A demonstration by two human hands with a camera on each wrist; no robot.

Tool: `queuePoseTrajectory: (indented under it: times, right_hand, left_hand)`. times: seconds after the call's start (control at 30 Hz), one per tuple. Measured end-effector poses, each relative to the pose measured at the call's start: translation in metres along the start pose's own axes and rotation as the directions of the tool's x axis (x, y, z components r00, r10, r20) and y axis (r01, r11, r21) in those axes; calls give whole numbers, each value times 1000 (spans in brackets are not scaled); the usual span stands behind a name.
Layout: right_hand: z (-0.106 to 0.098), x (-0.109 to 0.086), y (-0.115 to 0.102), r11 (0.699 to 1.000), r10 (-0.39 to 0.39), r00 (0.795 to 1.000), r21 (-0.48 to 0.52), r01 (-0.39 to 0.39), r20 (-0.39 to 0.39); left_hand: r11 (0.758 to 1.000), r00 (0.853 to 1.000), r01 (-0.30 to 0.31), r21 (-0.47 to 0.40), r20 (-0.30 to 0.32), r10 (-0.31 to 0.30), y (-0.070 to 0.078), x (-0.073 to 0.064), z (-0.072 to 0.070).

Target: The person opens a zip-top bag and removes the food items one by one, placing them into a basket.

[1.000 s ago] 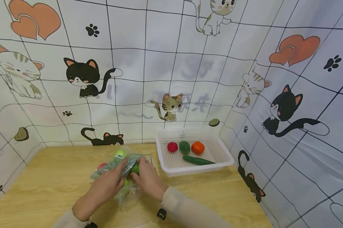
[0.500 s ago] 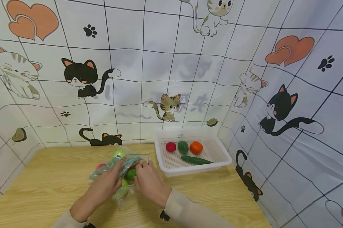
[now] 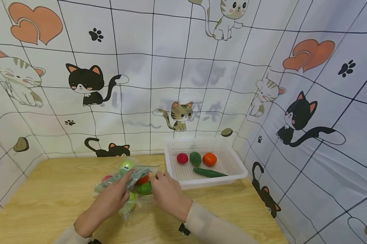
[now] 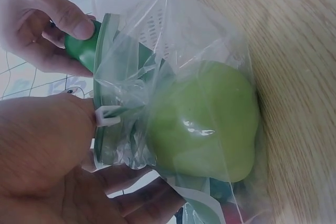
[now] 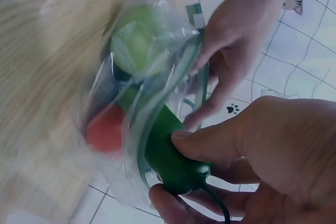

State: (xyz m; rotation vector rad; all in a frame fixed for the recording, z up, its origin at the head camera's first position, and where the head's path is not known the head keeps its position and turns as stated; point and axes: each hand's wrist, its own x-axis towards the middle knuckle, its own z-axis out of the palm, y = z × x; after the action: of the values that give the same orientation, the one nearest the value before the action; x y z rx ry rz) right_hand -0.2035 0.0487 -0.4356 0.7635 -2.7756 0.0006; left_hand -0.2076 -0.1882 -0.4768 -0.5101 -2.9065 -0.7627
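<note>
My left hand (image 3: pixel 113 195) grips the mouth of a clear zip bag (image 4: pixel 173 30) with a green rim and a white slider (image 4: pixel 107 116). A long green pepper (image 5: pixel 176 158) with a thin curved stem is pinched between the thumb and fingers of my right hand (image 3: pixel 171 195). Its stem end sticks out of the bag's mouth, and its other end lies inside. Through the plastic show a light green, lumpy fruit or vegetable (image 4: pixel 205 121) and a red one (image 5: pixel 106 129). Another light green piece (image 3: pixel 127 165) and a pinkish-red one (image 3: pixel 107 177) show at the bag's far side.
Right of the bag stands a white perforated basket (image 3: pixel 198 184) on the wooden table (image 3: pixel 49 196). It holds a red round piece (image 3: pixel 182 158), a dark green oval one (image 3: pixel 195 158), an orange-red tomato (image 3: pixel 209 159) and a cucumber (image 3: pixel 209 173). A cat-print curtain (image 3: pixel 137 74) hangs behind.
My right hand has shifted right, away from the left hand, with the green pepper. More of the pepper and the red piece behind it now show. The left hand stays nearly in place.
</note>
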Motion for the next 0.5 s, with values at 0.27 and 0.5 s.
queuePoseTrajectory:
  times: [0.27, 0.5]
  right_hand:
    - [-8, -1, 16, 988, -15, 999, 152, 10, 34]
    - [-15, -6, 29, 983, -108, 994, 150, 105, 6]
  left_hand:
    - [1000, 1000, -15, 6, -27, 15, -2, -1, 3]
    - [1000, 999, -23, -7, -29, 23, -1, -2, 2]
